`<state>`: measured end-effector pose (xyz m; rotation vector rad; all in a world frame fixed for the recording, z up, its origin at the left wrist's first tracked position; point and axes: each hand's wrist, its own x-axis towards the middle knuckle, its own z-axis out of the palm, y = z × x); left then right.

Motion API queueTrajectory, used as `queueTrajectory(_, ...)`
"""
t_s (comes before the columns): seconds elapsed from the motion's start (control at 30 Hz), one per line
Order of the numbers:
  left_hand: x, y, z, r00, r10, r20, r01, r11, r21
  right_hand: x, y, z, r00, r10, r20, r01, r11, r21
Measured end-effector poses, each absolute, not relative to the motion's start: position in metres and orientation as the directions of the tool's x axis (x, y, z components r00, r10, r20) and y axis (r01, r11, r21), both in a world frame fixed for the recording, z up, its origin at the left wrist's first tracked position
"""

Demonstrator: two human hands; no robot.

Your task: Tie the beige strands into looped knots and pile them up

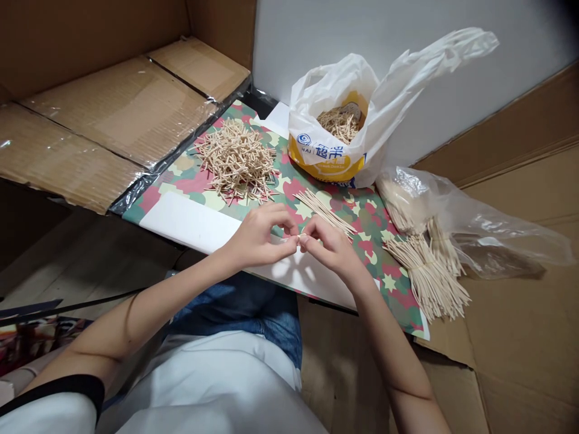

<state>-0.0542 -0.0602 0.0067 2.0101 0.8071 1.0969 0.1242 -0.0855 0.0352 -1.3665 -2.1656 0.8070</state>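
Over the near edge of the camouflage-patterned board, my left hand [266, 235] and my right hand [332, 242] meet fingertip to fingertip. Both are closed in a pinch on a small pale stick piece [300, 237], mostly hidden by the fingers. A heap of short pale pieces [237, 160] lies beyond my left hand. Just past my right hand is a loose row of long thin pale sticks [326, 214]. Farther right, tied bundles of similar sticks [429, 274] rest at the board's right end.
A white and yellow plastic bag [325, 160], standing with its mouth open, holds more short pieces. Beside the bundles lies a clear plastic bag [493, 229]. Large cardboard [108, 114] flanks the left, with more cardboard [520, 325] on the right. A pale wall rises behind.
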Motion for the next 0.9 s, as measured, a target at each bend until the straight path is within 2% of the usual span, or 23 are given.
queueTrajectory(0.1, -0.05, -0.053, 0.003, 0.525, 0.84, 0.139, 0.02, -0.176, 0.984, 0.125, -0.084, 0.032, -0.472, 0.855, 0.213, 0.653, 0.501, -0.568)
queueTrajectory(0.2, -0.047, -0.05, -0.006, 0.597, 0.8, -0.062, -0.154, 0.191, 0.969, 0.125, -0.084, 0.025, -0.502, 0.776, 0.381, 0.691, 0.625, -0.363)
queueTrajectory(0.33, -0.044, -0.05, -0.012, 0.611, 0.782, -0.125, -0.264, 0.35, 0.899, 0.124, -0.085, 0.015, -0.525, 0.621, 0.582, 0.771, 0.637, 0.015)
queueTrajectory(0.43, -0.042, -0.053, -0.007, 0.616, 0.765, -0.186, -0.26, 0.421, 0.869, 0.123, -0.086, 0.014, -0.54, 0.521, 0.661, 0.781, 0.604, 0.161)
queueTrajectory(0.57, -0.039, -0.059, 0.003, 0.611, 0.75, -0.252, -0.268, 0.496, 0.826, 0.124, -0.085, 0.014, -0.545, 0.439, 0.714, 0.764, 0.61, 0.209)
queueTrajectory(0.77, -0.033, -0.064, 0.004, 0.553, 0.774, -0.308, -0.341, 0.548, 0.764, 0.127, -0.084, 0.012, -0.439, 0.349, 0.828, 0.78, 0.606, 0.159)
queueTrajectory(0.83, -0.032, -0.065, 0.0, 0.524, 0.8, -0.292, -0.365, 0.521, 0.772, 0.126, -0.088, 0.015, -0.401, 0.365, 0.84, 0.792, 0.599, 0.118)
queueTrajectory(0.9, -0.03, -0.065, -0.003, 0.501, 0.825, -0.261, -0.38, 0.481, 0.79, 0.122, -0.095, 0.021, -0.418, 0.441, 0.794, 0.803, 0.589, 0.095)
